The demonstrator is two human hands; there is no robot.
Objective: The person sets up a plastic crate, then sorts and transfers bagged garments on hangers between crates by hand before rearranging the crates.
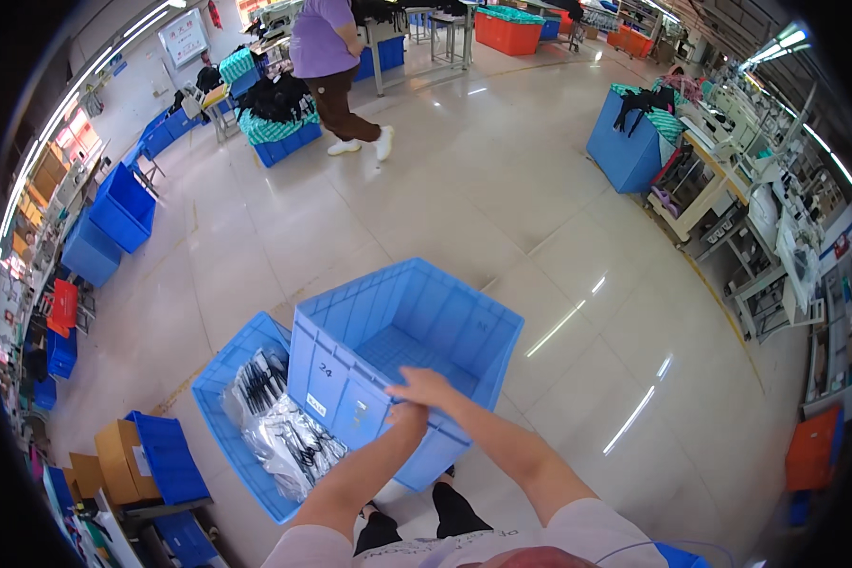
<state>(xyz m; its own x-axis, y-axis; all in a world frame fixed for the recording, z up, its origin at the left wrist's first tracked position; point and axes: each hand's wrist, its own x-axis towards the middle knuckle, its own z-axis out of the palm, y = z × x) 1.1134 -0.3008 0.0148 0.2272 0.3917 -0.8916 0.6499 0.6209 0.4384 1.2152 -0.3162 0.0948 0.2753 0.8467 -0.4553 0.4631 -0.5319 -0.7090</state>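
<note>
A large blue plastic crate (348,374) stands right in front of me, with its open top facing up and nothing visible inside. My left hand (408,414) is closed on its near rim, its fingers partly hidden. Close above it, my right hand (423,386) grips the same stretch of rim, fingers pointing left. Against the crate's left side sits a second, lower blue crate (220,414). In it lie clear plastic bags (292,445) holding dark, thin items whose kind I cannot make out.
Ahead, a person in a purple top (324,43) stands by a blue bin (289,144) heaped with green and black cloth. Another loaded blue bin (625,142) stands right beside sewing tables. Cardboard boxes (121,461) are at lower left; an orange bin (812,450) is far right.
</note>
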